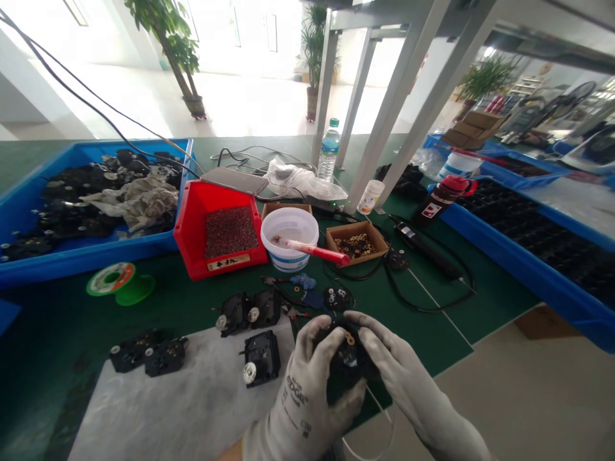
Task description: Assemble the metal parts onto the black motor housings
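Both my hands wear pale work gloves and meet around a black mechanical housing point(353, 368) near the table's front edge. My left hand point(314, 378) grips it from the left, fingers curled over the top and thumb low. On the other side my right hand point(396, 358) presses its fingers against the housing. Small brass-coloured pieces point(349, 337) show on its upper face. Left of my hands, a similar black unit with a white gear point(262, 358) lies on a grey sheet point(192, 410). Two more black units point(250, 310) sit just behind it, and another pair point(148, 352) lies farther left.
A red bin point(192, 230) of small screws, a white tub point(289, 234) with a red-handled brush, and a cardboard box point(358, 242) of brass rings stand behind. Blue trays point(185, 186) flank the table. A black electric screwdriver point(427, 250), its cable, pliers and a solder spool point(129, 285) lie about.
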Available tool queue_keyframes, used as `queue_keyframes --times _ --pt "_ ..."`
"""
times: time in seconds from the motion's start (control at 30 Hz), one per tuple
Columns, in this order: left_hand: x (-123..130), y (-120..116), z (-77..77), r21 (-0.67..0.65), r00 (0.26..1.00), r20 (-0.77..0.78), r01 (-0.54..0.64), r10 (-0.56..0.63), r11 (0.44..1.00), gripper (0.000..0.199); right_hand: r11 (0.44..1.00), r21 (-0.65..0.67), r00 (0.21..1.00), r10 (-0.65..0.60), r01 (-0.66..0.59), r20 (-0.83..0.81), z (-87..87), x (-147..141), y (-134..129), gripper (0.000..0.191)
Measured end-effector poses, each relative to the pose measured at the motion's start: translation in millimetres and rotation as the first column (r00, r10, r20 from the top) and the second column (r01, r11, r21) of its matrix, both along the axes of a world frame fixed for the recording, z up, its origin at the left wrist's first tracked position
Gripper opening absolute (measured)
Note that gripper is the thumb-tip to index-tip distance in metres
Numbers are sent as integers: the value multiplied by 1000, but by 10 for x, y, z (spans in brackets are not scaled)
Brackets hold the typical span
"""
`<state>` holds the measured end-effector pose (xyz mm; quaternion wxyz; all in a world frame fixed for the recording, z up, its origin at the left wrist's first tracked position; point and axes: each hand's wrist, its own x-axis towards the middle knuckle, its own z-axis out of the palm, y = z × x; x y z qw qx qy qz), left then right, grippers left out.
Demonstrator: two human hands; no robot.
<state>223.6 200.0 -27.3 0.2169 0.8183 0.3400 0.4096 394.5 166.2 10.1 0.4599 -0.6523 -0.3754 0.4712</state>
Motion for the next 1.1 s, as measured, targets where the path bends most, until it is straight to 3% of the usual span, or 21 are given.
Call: queue_keyframes --times 0.07,0.23,0.33,0.43,0.53,0.7,0.9,1.1 --pt "-3 -7 -2 -6 1000 -6 -9 9 1000 46 1000 -3 1000 -14 14 -15 5 -11 -2 78" --pt "0 -4 2 9 999 -37 -10 10 1000 59 998 -20 999 -52 52 -3 34 -67 21 88" --pt "5 8 11 -31 999 -29 15 -16 999 47 998 -22 998 -54 55 12 28 -68 34 88" --pt "1 20 16 -51 999 36 21 -19 998 47 998 -5 998 -68 68 11 4 -27 34 81" --pt "-14 32 10 -27 995 99 25 -22 999 38 998 -10 997 -65 65 -51 -3 13 30 73" --pt "-28 50 1 21 998 62 25 -26 999 21 998 -4 996 -57 57 -71 39 1 33 71" --pt "2 56 9 110 996 77 -49 41 993 30 998 57 997 -29 33 -78 45 -10 43 64" --pt "5 62 -25 13 994 114 3 -4 1000 63 992 90 996 -89 90 -24 -18 -53 29 65"
